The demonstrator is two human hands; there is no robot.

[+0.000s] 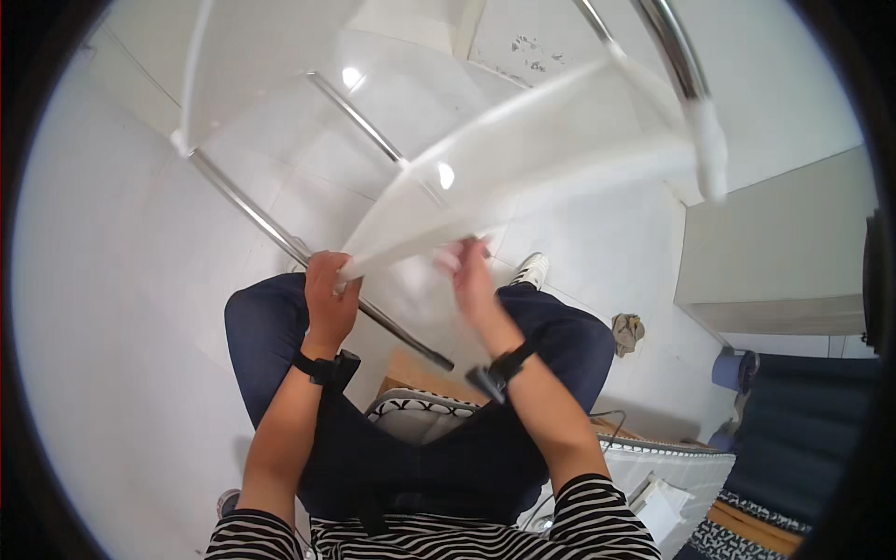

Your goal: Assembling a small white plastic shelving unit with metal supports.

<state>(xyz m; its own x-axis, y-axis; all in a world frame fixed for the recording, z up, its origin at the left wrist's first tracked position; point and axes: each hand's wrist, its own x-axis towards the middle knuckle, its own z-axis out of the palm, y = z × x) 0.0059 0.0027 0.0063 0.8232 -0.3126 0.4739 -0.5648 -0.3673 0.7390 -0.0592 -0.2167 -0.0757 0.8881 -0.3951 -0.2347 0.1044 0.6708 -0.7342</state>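
A rack of white plastic shelves and shiny metal poles is tipped over in front of me. My left hand (330, 297) is closed round the near corner of one white shelf (551, 154), where a metal pole (245, 207) runs through. The pole's dark-tipped end sticks out past that hand, above my lap. Close to the shelf's near edge is my right hand (469, 273), smeared by motion; whether its fingers hold anything cannot be made out. Another white shelf (257, 65) spans the upper left. A thicker metal pole (674, 51) meets the shelf's far right corner.
On the pale floor to the right lies a crumpled brown cloth (628, 333). A grey cabinet (775, 243) stands further right. Behind it are a dark blue cloth-covered piece (807, 425) and a white quilted surface (681, 467). A patterned seat edge (420, 399) shows between my legs.
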